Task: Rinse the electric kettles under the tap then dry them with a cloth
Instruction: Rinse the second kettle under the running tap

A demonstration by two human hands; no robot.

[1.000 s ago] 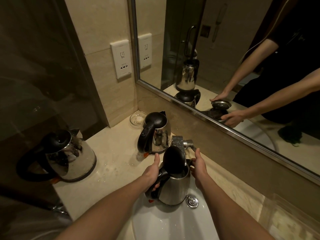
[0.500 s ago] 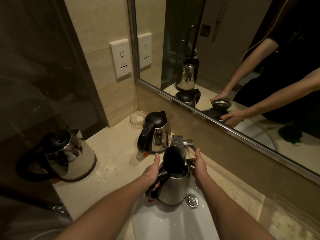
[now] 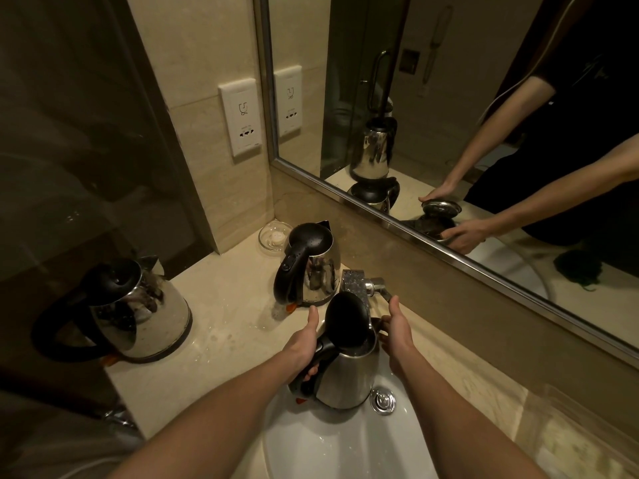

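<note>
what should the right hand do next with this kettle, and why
Probably lift the right hand to the tap lever and open it: the left hand holds the kettle over the basin, lid up, and no water shows running.

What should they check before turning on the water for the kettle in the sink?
1. Lid open: ok, it stands upright.
2. Held kettle over the sink: ok.
3. Firm hold: ok, the left hand grips the handle and the right hand holds the spout side.
4. Kettle mouth under the tap: cannot tell, the lid hides the outlet.
5. Water off for now: cannot tell, no stream is visible.
6. Drying cloth nearby: not ok, none in view.
</note>
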